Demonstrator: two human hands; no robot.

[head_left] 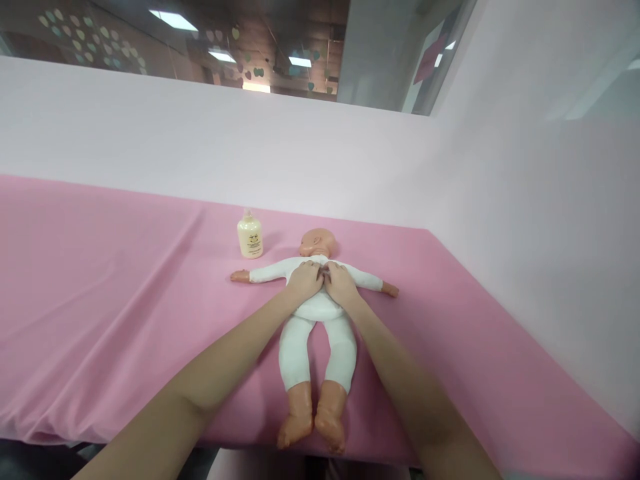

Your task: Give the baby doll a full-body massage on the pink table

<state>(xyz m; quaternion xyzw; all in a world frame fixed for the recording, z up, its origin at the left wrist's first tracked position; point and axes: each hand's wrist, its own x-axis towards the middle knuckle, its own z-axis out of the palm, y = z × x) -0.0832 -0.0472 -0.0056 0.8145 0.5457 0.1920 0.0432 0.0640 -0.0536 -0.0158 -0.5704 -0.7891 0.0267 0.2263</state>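
Note:
A baby doll in a white suit lies on its back on the pink cloth, its arms spread and its bare feet towards me. Its head is turned to the left. My left hand rests on the doll's chest with the fingers laid over it. Beside it, my right hand lies on the chest in the same way. Both thumbs come close together at the middle of the chest. No object shows in either hand.
A cream pump bottle stands left of the doll's head. The pink cloth covers the table and wrinkles at the left front. A white wall with a window rises behind, and another wall borders the right side.

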